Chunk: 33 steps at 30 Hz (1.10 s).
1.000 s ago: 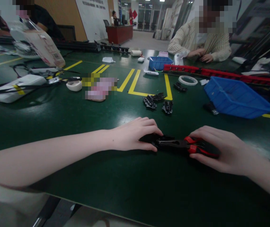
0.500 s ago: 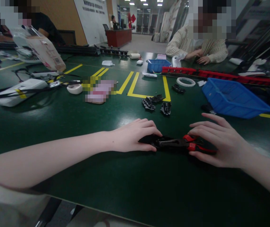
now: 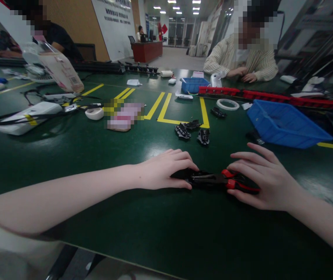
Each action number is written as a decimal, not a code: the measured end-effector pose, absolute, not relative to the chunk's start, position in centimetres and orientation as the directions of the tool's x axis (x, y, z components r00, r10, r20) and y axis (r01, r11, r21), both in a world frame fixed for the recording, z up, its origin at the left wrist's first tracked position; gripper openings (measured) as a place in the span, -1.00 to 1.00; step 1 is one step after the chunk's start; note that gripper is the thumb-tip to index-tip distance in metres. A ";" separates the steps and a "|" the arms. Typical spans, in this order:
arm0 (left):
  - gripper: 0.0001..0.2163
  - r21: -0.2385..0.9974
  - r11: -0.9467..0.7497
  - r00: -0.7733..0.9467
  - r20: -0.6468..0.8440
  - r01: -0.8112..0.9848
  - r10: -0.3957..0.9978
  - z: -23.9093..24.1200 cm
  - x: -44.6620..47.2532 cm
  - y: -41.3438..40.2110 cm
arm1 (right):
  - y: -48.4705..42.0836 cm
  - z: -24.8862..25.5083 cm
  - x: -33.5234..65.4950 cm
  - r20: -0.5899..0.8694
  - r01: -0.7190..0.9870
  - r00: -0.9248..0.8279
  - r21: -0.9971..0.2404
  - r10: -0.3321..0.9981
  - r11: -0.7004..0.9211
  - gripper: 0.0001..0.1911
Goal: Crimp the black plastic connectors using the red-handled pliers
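My left hand (image 3: 166,170) rests low over the near part of the table, thumb and fingers closed around a small black part (image 3: 183,174) whose details are mostly hidden. Red-and-black pliers (image 3: 231,183) lie nearly level, their dark jaws pointing left and meeting the black part. Whether the jaws grip it I cannot tell. Around the pliers' handles is my right hand (image 3: 267,179), with the thumb below and the fingers curved over the top. Just beyond, three black clip-like pieces (image 3: 203,137) form a loose group on the green table (image 3: 143,229).
Another black piece (image 3: 218,112) lies near a tape roll (image 3: 227,104). A blue bin (image 3: 289,124) stands at right, a smaller blue bin (image 3: 194,84) farther back. At left are a phone (image 3: 127,116) and a white device with cables (image 3: 27,118). A person (image 3: 242,58) sits opposite.
The pliers and my right hand have shifted slightly left, toward the black part. My left hand stays almost in place, and the camera view has tilted up a little.
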State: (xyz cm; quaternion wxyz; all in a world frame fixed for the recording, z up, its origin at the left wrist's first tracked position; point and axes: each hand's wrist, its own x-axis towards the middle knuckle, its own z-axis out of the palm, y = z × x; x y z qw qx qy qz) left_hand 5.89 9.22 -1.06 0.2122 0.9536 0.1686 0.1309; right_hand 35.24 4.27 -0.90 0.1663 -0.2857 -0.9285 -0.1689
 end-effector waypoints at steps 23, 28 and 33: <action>-0.66 0.428 -0.862 0.913 0.170 0.271 0.372 -0.9 5.9 9.0 | 4.4 -0.4 35.4 0.382 0.575 -0.801 0.275 0.461 0.771 -0.65; -0.65 0.421 -0.861 0.909 0.166 0.285 0.382 -1.0 6.0 9.0 | 4.1 -0.8 34.9 0.404 0.614 -0.764 0.215 0.504 0.759 -0.69; -0.66 0.427 -0.856 0.908 0.160 0.290 0.388 -1.0 6.0 8.9 | 4.3 -0.6 35.3 0.403 0.617 -0.760 0.203 0.510 0.760 -0.69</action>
